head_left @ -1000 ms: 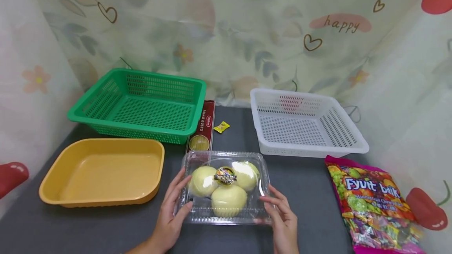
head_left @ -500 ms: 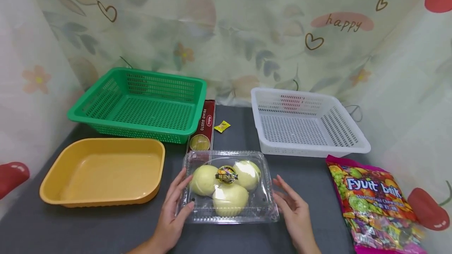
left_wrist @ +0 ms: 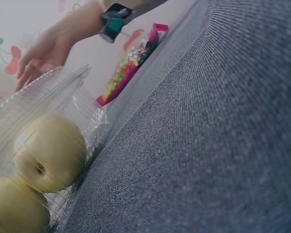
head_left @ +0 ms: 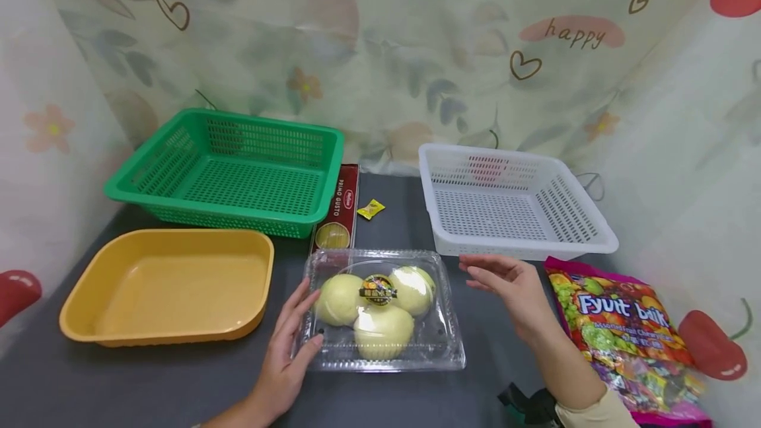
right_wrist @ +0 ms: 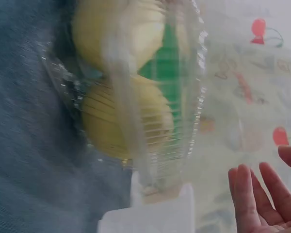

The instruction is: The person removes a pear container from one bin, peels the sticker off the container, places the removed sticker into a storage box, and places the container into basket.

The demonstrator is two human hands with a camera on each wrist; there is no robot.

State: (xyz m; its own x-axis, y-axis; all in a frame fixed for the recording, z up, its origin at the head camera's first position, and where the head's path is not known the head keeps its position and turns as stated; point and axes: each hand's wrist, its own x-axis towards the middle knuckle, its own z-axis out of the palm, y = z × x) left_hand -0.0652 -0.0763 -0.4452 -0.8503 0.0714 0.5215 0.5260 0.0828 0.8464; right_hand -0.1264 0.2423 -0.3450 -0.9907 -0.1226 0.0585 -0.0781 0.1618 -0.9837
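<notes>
A clear plastic fruit box (head_left: 440, 349) with three pale yellow-green round fruits (head_left: 383, 332) inside rests on the dark cloth, its lid closed under a round label (head_left: 377, 290). My left hand (head_left: 285, 349) lies against the box's left side, fingers fairly straight along the edge and thumb at the lid's front left. To the right of the box, raised and apart from it, my right hand (head_left: 511, 286) holds nothing, fingers loosely bent toward the left. In the left wrist view, fruits (left_wrist: 51, 153) show through the box's side wall.
A green basket (head_left: 226, 210) stands back left, behind a yellow tray (head_left: 172, 342). A white basket (head_left: 523, 248) is back right. A red pasta box (head_left: 341, 210) and a yellow wrapped candy (head_left: 371, 209) lie between them. A candy bag (head_left: 624, 322) lies right.
My right hand has let go of the box's right side, then moved up and to the right. The left hand stays at the box, which has hardly moved.
</notes>
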